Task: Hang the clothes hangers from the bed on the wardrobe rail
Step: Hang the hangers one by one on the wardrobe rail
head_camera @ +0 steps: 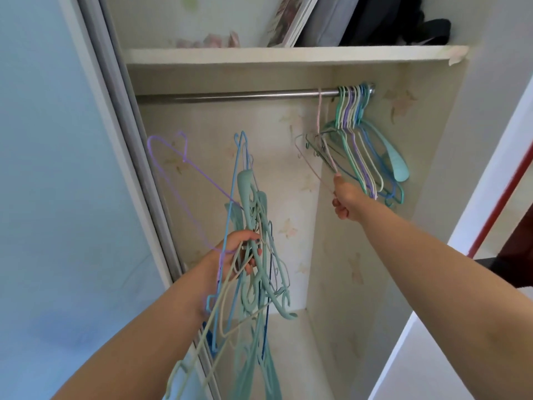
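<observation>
Clothes hangers are split two ways right now: a tangled bundle (253, 255) sits in my left hand (235, 252), my fingers curled round the wires where they cross, while a row of hung hangers (360, 131) crowds the far right end of the wardrobe rail (230, 96), above and beyond my right hand (344, 202). That hand reaches up with its fingertips pinching the lower bar of a pale pink hanger (319, 111), whose hook already loops over the rail just left of the packed row. So I judge the step in hand to be seating this one hanger.

Next I would need to let the pink hanger go, bring the right hand back to the bundle below and to the left, and tease a single hook free. The purple wire hanger (173, 160) sticking out to the left of my fingers looks the easiest pick; the teal ones are interlocked and may snag.
</observation>
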